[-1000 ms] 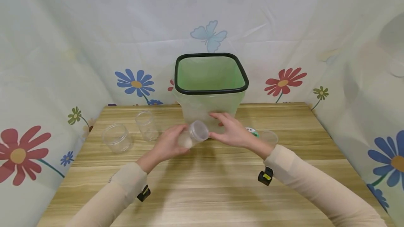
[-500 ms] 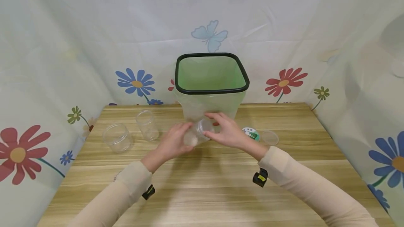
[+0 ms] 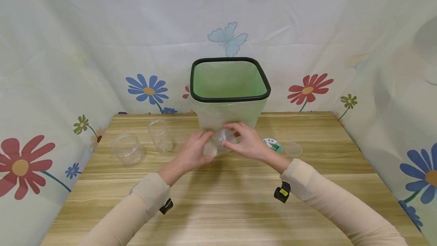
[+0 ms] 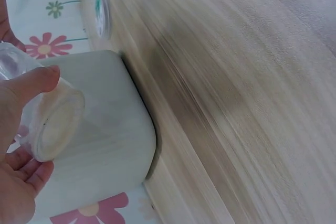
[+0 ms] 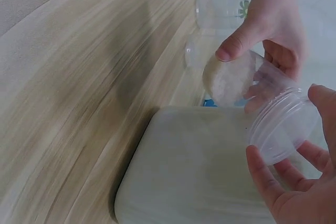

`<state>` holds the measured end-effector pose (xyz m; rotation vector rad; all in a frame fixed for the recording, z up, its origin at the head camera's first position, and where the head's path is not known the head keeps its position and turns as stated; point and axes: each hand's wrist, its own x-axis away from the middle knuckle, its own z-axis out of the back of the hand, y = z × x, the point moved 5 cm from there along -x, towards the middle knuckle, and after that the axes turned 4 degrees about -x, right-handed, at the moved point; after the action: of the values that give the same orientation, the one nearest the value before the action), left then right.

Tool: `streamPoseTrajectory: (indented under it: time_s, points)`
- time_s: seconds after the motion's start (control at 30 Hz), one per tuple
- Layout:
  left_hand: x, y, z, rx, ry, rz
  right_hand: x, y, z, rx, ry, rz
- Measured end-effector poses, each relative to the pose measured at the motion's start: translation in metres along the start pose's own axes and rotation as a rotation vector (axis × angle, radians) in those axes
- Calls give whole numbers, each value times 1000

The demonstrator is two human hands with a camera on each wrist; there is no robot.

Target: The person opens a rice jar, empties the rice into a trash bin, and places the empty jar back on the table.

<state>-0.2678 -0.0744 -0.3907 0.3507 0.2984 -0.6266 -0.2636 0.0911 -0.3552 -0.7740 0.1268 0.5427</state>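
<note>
A clear plastic jar [image 3: 211,149] with whitish contents in its base lies tilted in the air in front of the green bin. My left hand [image 3: 194,150] grips its body, thumb on one side and fingers on the other. At the other end, the fingers and thumb of my right hand [image 3: 250,143] hold the jar's clear ridged top [image 5: 278,127]. In the right wrist view the pale contents [image 5: 228,80] sit toward the closed end. A round printed lid [image 3: 272,145] in white and green lies on the table, right of the hands, beside a translucent disc [image 3: 293,149].
Behind the hands stands a light green bin [image 3: 230,81] with a black rim. To the left on the wooden table [image 3: 225,208] are a wide clear jar [image 3: 128,150] and a taller, narrow one [image 3: 160,136]. Flowered cloth [image 3: 102,18] surrounds the table.
My right hand, earlier apart from the jar, has come onto its top end and now holds it. The left hand and jar have shifted slightly right. The printed lid has come into fuller view.
</note>
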Motion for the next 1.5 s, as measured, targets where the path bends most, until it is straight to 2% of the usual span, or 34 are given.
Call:
streamPoseTrajectory:
  time_s: [0.37, 0.73, 1.03, 1.5]
  points:
    - [-4, 2, -3, 16, 1, -17, 1, 12, 2, -43, -17, -1]
    - [-5, 1, -7, 91, 9, -38, 1, 18, 5, -87, -38, 7]
    - [-6, 1, -9, 87, 15, -61, 2, 23, 4, -114, -52, 26]
    - [-5, 0, -16, 117, 20, -58, 6, 29, 0, -143, -76, 69]
